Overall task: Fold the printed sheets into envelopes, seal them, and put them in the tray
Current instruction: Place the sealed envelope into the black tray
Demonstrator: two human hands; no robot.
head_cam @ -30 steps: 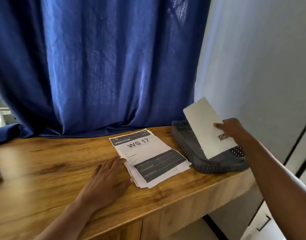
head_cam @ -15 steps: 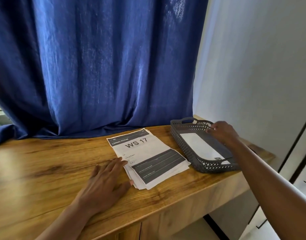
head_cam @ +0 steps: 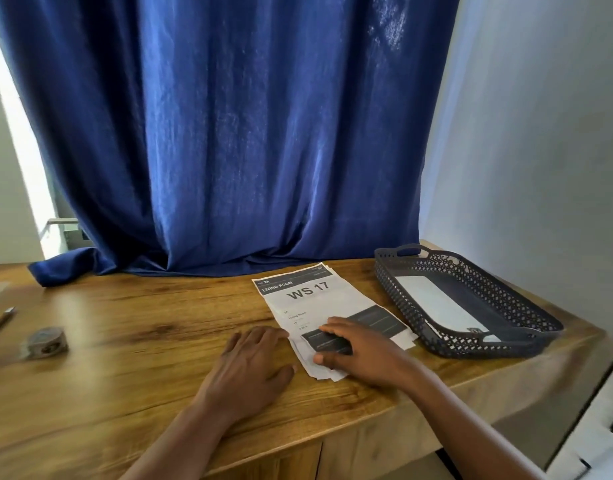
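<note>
Right hand rests on the printed sheets, fingers spread.

Bench: wood-grain finish, warm brown, smooth with a soft sheen, under both hands. Printed sheets: thin matt white paper with dark printed blocks, edges loosely stacked, under the right hand and just beside the left hand. Tray: dark grey plastic, matt, perforated lattice walls, to the right of the right hand. Envelope inside it: plain white matt paper. Curtain beyond the hands: blue woven cloth, slight lustre, hanging in folds.
</note>
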